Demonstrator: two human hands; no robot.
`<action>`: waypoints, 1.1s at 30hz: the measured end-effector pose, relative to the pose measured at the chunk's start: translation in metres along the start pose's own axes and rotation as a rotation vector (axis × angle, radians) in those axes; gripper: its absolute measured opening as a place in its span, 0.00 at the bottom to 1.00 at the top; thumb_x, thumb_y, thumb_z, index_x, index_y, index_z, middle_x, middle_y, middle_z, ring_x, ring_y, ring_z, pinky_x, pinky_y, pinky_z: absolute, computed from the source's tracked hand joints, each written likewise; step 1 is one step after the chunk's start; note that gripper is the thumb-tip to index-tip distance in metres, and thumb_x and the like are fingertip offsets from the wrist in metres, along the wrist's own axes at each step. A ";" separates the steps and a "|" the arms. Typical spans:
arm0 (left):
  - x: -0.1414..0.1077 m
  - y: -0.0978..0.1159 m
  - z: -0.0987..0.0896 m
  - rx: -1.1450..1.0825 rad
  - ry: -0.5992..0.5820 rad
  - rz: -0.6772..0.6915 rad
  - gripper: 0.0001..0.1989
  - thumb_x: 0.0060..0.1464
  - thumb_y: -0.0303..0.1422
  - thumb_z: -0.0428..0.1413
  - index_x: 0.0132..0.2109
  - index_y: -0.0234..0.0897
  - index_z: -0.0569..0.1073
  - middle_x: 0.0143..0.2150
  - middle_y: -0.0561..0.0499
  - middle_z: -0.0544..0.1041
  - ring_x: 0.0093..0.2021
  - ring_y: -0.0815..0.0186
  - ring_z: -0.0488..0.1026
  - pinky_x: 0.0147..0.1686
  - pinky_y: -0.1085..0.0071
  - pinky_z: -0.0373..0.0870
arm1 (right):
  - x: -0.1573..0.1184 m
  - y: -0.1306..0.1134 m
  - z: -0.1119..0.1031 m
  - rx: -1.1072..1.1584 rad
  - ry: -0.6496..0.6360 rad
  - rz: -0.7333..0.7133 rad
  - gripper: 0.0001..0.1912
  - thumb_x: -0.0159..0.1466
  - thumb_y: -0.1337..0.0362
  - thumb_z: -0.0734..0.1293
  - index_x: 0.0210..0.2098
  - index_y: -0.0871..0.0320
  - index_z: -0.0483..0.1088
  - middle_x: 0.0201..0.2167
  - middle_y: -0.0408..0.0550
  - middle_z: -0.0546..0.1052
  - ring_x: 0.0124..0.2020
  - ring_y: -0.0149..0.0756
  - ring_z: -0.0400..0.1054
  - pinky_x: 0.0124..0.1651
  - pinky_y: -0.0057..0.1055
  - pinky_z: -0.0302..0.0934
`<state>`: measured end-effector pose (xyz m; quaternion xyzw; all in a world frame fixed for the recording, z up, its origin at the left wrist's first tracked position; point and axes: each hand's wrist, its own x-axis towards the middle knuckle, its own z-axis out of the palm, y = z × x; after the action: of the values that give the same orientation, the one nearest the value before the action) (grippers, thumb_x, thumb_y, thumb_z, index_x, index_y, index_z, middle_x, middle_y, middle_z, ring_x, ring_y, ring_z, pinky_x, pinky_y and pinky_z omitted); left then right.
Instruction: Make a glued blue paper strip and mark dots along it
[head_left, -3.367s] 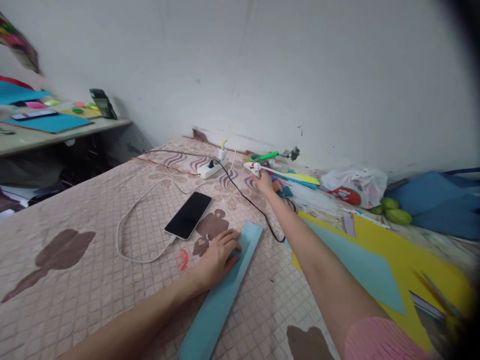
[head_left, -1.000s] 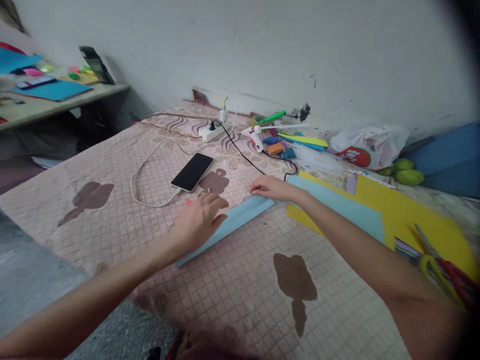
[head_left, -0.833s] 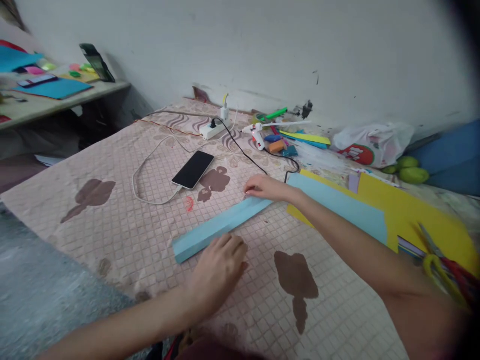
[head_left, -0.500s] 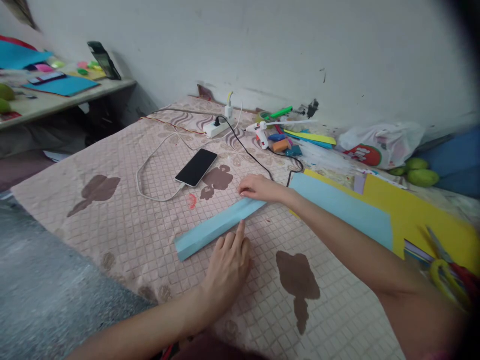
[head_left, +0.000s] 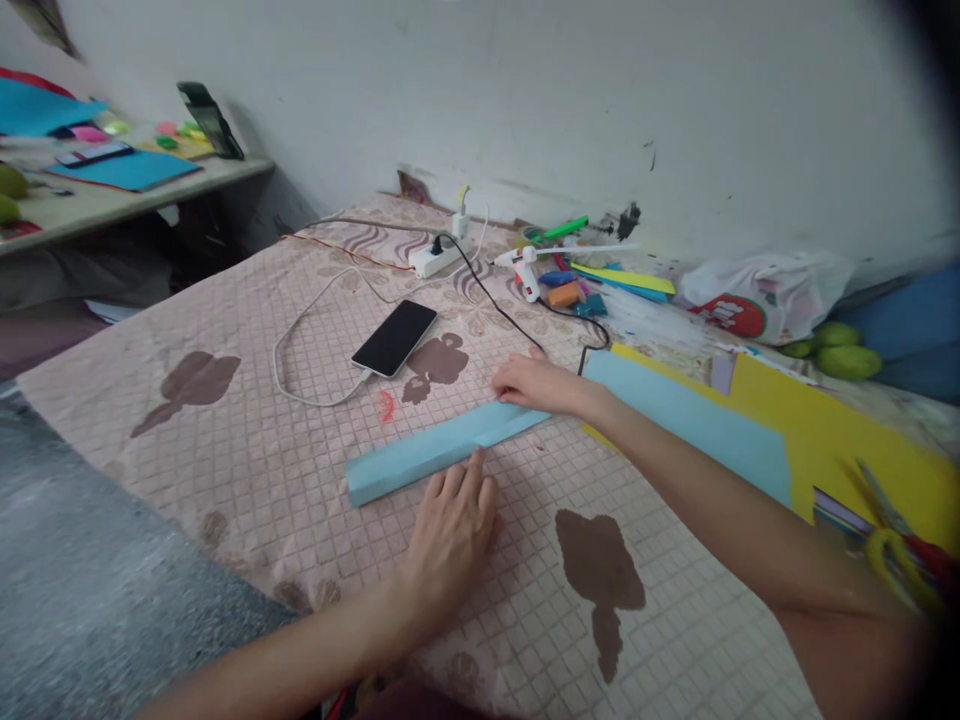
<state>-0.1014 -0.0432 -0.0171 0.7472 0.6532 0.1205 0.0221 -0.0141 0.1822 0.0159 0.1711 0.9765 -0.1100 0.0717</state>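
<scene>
A folded strip of light blue paper point(head_left: 420, 458) lies slantwise on the patterned table cover, a crease running along its length. My left hand point(head_left: 456, 525) rests palm down on the near side, fingers stretched, with the index fingertip at the paper's near edge. At the strip's far right end, my right hand point(head_left: 529, 382) has its fingers curled down and closed on the paper's edge; the fingertips are partly hidden. A phone point(head_left: 395, 338) with a white cable lies beyond the strip.
A glue gun point(head_left: 523, 272), a power strip point(head_left: 435, 258) and coloured clay blocks point(head_left: 566, 294) lie by the wall. To the right are light blue paper point(head_left: 690, 420), yellow sheets point(head_left: 810, 410) and scissors point(head_left: 889, 530). A side table point(head_left: 225, 176) stands at left.
The paper strip has turned slightly, its left end shifting away from me. My right hand has moved a little to the right with the strip's far end. My left hand stays at the near edge.
</scene>
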 end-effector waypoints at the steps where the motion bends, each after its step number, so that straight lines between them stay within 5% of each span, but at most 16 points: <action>1: 0.000 -0.001 0.000 0.003 -0.007 0.004 0.07 0.55 0.28 0.48 0.42 0.34 0.65 0.58 0.37 0.63 0.42 0.56 0.66 0.39 0.58 0.64 | -0.002 0.000 0.000 0.014 -0.022 0.005 0.05 0.58 0.70 0.64 0.27 0.56 0.68 0.33 0.44 0.75 0.42 0.40 0.64 0.53 0.50 0.45; 13: 0.001 -0.003 0.001 -0.003 0.001 0.004 0.08 0.56 0.28 0.48 0.43 0.32 0.66 0.58 0.37 0.64 0.48 0.51 0.64 0.41 0.55 0.64 | -0.013 -0.026 0.010 -0.149 0.090 -0.176 0.05 0.63 0.66 0.61 0.35 0.57 0.68 0.36 0.50 0.73 0.43 0.42 0.61 0.47 0.40 0.50; 21: 0.001 -0.001 0.000 -0.012 0.007 -0.016 0.08 0.57 0.29 0.47 0.43 0.30 0.66 0.59 0.36 0.63 0.57 0.49 0.60 0.46 0.54 0.62 | -0.028 -0.042 0.019 -0.195 0.179 -0.154 0.08 0.64 0.68 0.59 0.41 0.58 0.67 0.36 0.50 0.72 0.42 0.41 0.61 0.43 0.36 0.50; 27: 0.000 0.000 -0.001 -0.008 -0.015 -0.029 0.08 0.56 0.29 0.49 0.42 0.31 0.67 0.59 0.37 0.63 0.57 0.50 0.60 0.48 0.54 0.62 | -0.033 -0.050 0.020 -0.238 0.205 -0.156 0.06 0.64 0.70 0.59 0.35 0.61 0.67 0.34 0.50 0.71 0.41 0.40 0.61 0.41 0.35 0.51; 33: 0.001 0.000 0.000 0.004 -0.016 -0.035 0.07 0.57 0.29 0.47 0.42 0.32 0.66 0.59 0.38 0.63 0.56 0.50 0.60 0.46 0.54 0.63 | -0.038 -0.053 0.027 -0.227 0.256 -0.201 0.12 0.64 0.71 0.58 0.46 0.60 0.66 0.40 0.51 0.71 0.44 0.41 0.61 0.44 0.37 0.54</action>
<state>-0.1014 -0.0427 -0.0172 0.7365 0.6664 0.1129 0.0281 0.0050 0.1149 0.0068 0.0763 0.9959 0.0171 -0.0457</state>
